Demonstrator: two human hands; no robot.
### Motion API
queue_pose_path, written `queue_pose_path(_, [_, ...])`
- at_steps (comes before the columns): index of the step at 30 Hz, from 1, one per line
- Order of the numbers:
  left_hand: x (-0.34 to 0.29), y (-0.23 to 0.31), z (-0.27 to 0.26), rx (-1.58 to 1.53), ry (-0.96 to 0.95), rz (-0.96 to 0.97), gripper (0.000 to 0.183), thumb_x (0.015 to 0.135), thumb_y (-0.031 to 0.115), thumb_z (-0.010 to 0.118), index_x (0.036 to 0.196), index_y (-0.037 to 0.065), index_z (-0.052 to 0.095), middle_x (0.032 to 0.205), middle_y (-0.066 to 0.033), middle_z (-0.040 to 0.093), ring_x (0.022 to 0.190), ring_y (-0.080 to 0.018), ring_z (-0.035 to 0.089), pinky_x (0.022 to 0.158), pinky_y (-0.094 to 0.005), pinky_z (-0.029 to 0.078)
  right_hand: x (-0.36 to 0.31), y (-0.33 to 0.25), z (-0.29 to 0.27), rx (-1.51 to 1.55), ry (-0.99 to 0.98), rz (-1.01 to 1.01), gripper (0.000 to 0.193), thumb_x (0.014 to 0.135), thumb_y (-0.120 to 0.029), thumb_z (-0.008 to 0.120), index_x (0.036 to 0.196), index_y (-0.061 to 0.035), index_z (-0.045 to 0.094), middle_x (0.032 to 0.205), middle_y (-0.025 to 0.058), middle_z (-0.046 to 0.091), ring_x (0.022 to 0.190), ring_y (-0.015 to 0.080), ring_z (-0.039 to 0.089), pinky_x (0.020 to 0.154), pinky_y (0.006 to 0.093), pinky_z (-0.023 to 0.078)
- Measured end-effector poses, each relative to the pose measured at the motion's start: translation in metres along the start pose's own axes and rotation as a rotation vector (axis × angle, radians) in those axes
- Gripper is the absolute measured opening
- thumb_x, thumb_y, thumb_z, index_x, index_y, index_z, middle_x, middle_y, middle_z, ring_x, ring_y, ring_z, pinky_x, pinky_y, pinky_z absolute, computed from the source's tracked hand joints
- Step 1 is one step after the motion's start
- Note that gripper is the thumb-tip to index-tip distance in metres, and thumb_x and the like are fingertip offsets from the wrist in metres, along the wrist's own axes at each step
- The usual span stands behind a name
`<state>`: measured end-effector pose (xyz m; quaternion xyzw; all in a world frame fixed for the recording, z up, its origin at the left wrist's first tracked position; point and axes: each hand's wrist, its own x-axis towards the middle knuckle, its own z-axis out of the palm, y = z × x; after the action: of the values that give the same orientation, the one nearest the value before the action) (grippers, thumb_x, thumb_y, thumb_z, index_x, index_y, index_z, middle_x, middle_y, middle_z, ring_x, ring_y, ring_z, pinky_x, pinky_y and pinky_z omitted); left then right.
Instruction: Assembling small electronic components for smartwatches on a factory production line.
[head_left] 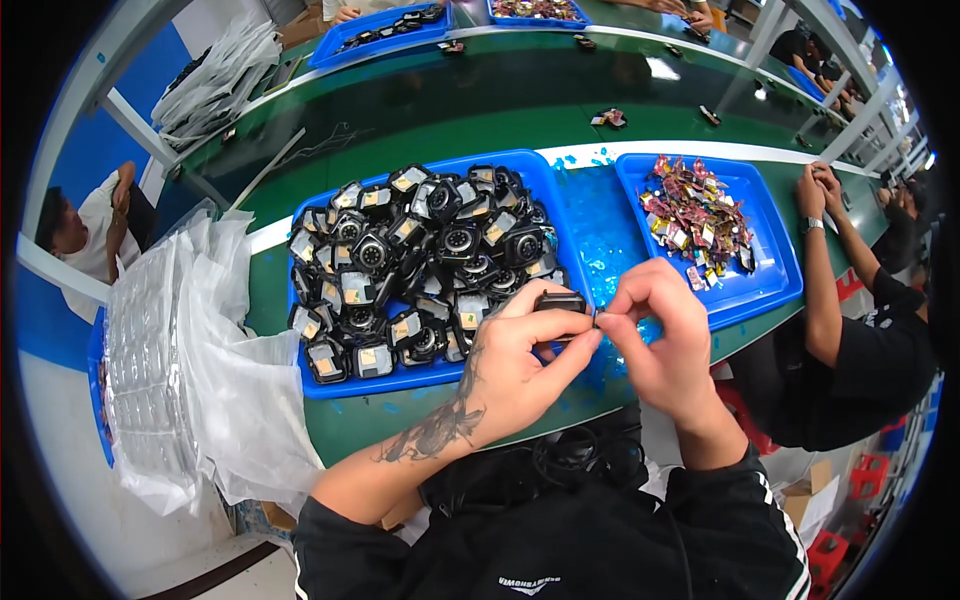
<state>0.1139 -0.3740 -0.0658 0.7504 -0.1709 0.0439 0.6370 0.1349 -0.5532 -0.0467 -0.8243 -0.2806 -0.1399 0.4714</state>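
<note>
My left hand (515, 365) grips a small black square housing (560, 301) just above the table's near edge. My right hand (660, 335) pinches at the housing's right end with thumb and forefinger; what sits between those fingertips is too small to tell. Directly behind my hands lies a blue tray (545, 175) heaped with several black housings (430, 250), some showing round lenses and gold pads. A second blue tray (770, 270) to the right holds a pile of small red and gold parts (695, 215).
A stack of clear blister trays in plastic bags (170, 350) sits at my left. The green conveyor belt (480, 100) runs behind, with more blue trays beyond it. A person in black (850, 340) works at my right, another person (90, 230) at far left.
</note>
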Motion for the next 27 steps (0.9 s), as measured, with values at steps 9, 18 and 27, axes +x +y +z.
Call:
queue_pose_path(9, [0.006,-0.001,-0.002,-0.239,0.033,-0.141,0.016,0.089,0.007,0.067,0.100,-0.003,0.071,0.103,-0.0090,0.062,0.085,-0.0114,0.063,0.071,-0.0217,0.052,-0.014,0.022,-0.006,-0.098,0.069,0.146,0.013,0.083,0.008,0.062,0.095,0.0015,0.061,0.083,0.0107,0.061,0.072,0.0193,0.062,0.063,0.0292,0.049])
queue_pose_path(18, [0.003,-0.001,-0.006,-0.482,-0.143,-0.299,0.019,0.091,0.006,0.066,0.105,-0.006,0.068,0.101,-0.0089,0.065,0.094,-0.0109,0.062,0.080,-0.0238,0.051,0.001,0.012,-0.003,0.571,-0.083,0.138,0.017,0.085,0.003,0.064,0.101,0.0010,0.071,0.093,0.0089,0.065,0.088,0.0146,0.062,0.072,0.0245,0.050])
queue_pose_path(27, [0.011,0.004,-0.007,-0.536,0.165,-0.108,0.056,0.090,-0.004,0.059,0.142,-0.001,0.038,0.118,-0.0146,0.063,0.106,-0.0164,0.061,0.093,-0.0296,0.047,-0.020,0.016,-0.016,0.883,0.130,0.054,0.009,0.085,0.005,0.063,0.091,0.0023,0.058,0.089,0.0157,0.064,0.085,0.0211,0.064,0.076,0.0318,0.053])
